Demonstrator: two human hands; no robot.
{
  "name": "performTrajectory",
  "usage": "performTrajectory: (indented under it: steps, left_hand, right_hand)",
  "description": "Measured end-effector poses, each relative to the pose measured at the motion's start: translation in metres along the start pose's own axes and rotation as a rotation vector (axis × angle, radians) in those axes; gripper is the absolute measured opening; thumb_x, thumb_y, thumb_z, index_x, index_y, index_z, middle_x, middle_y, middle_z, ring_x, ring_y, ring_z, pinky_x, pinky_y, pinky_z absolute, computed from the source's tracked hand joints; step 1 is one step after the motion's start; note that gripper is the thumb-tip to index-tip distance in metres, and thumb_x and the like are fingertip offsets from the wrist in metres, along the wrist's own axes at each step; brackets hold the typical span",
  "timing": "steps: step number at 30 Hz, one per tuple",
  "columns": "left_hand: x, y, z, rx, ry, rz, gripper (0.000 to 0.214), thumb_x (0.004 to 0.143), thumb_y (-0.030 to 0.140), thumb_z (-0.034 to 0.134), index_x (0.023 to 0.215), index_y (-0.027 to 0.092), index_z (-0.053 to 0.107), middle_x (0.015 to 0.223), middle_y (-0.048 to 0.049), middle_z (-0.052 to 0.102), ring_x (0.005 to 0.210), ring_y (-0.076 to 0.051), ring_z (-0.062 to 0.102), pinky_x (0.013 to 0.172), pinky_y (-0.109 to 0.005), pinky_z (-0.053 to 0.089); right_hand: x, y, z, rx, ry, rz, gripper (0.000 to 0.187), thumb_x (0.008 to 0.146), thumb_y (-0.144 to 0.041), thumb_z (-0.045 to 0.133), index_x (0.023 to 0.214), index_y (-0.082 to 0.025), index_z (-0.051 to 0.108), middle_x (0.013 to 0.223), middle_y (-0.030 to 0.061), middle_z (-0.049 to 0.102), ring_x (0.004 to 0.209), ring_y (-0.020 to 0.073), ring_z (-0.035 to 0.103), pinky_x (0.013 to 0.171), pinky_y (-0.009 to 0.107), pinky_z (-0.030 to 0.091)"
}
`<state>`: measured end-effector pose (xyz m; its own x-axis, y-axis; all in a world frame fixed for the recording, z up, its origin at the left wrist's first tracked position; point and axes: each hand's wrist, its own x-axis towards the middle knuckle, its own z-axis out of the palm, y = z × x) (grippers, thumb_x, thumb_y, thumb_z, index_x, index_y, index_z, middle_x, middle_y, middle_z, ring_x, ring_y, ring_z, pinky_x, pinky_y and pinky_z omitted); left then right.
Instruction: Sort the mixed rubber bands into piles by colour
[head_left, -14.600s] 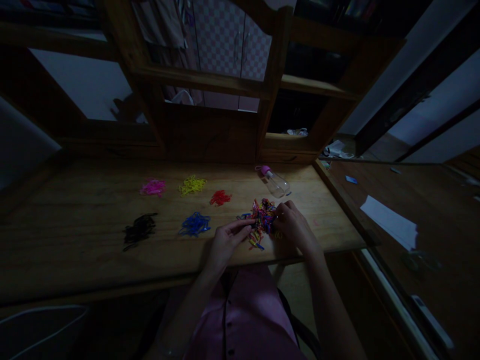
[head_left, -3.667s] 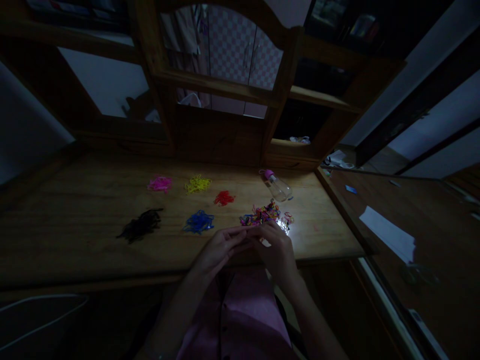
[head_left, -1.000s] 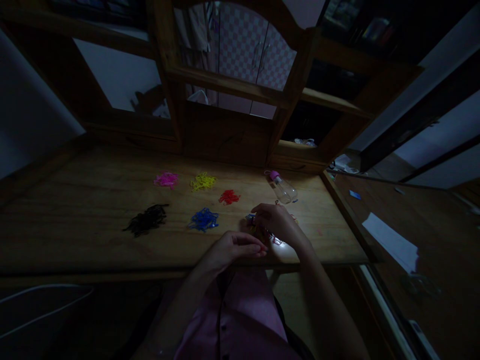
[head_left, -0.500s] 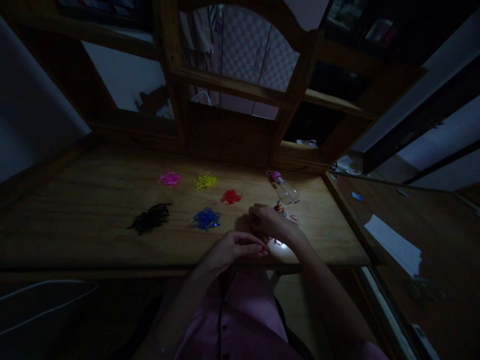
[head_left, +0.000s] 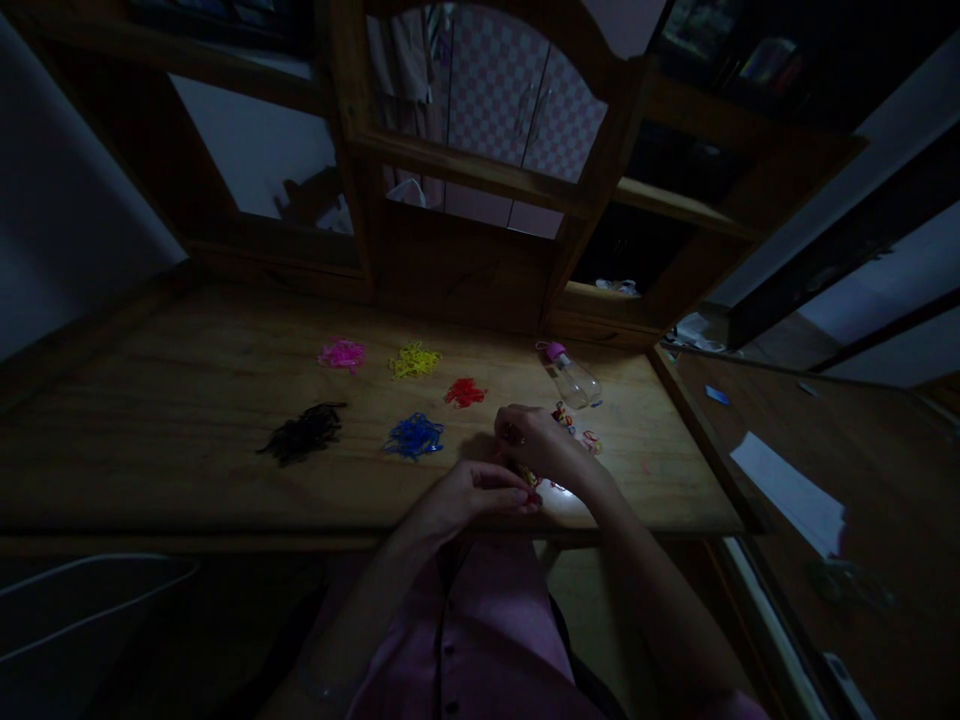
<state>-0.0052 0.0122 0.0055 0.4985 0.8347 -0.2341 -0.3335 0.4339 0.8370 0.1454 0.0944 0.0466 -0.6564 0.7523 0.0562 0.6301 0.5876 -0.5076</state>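
My left hand (head_left: 476, 497) lies low over the table's front edge, thumb and forefinger pinched on small dark-red rubber bands (head_left: 534, 497). Curled just above it, my right hand (head_left: 538, 440) has its fingers bent down and closed; a bit of red shows at them, but what they hold is mostly hidden. Beneath and past the right hand, a mixed-colour heap of rubber bands (head_left: 562, 416) is partly covered. Sorted piles lie to the left: red bands (head_left: 465, 392), blue bands (head_left: 415, 436), yellow bands (head_left: 415, 360), pink bands (head_left: 342, 354) and black bands (head_left: 304, 434).
A clear bottle with a purple cap (head_left: 576, 382) lies behind the mixed heap. The wooden table (head_left: 187, 430) backs onto a shelf unit (head_left: 465, 265). On a lower surface at right rest white papers (head_left: 789, 492) and a blue card (head_left: 716, 395).
My right hand has shifted slightly, and more of the bands under it shows. The left hand stays nearly in place, still pinching. The whole view has moved a little.
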Motion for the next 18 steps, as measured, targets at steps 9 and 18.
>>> performTrajectory:
  steps: [9, 18]
  left_hand:
    - [-0.0002, -0.0006, 0.0, 0.007, -0.003, -0.012, 0.029, 0.067, 0.03, 0.083, 0.088, 0.011, 0.077, 0.088, -0.0115, 0.077, 0.085, -0.022, 0.071, 0.086, -0.032, 0.054]
    - [-0.0014, -0.0051, -0.0017, 0.092, -0.04, 0.022, 0.026, 0.072, 0.032, 0.078, 0.091, 0.013, 0.078, 0.095, -0.0113, 0.076, 0.091, -0.024, 0.07, 0.085, -0.031, 0.054]
  right_hand:
    - [-0.003, -0.0054, 0.0017, -0.01, -0.131, 0.007, 0.016, 0.079, -0.009, 0.064, 0.094, -0.016, 0.065, 0.094, 0.0046, 0.061, 0.076, 0.0116, 0.057, 0.067, 0.021, 0.04]
    - [-0.0044, -0.0101, 0.0071, -0.115, -0.091, 0.028, 0.017, 0.082, -0.013, 0.065, 0.098, -0.018, 0.062, 0.1, 0.0058, 0.057, 0.082, 0.0139, 0.057, 0.07, 0.023, 0.039]
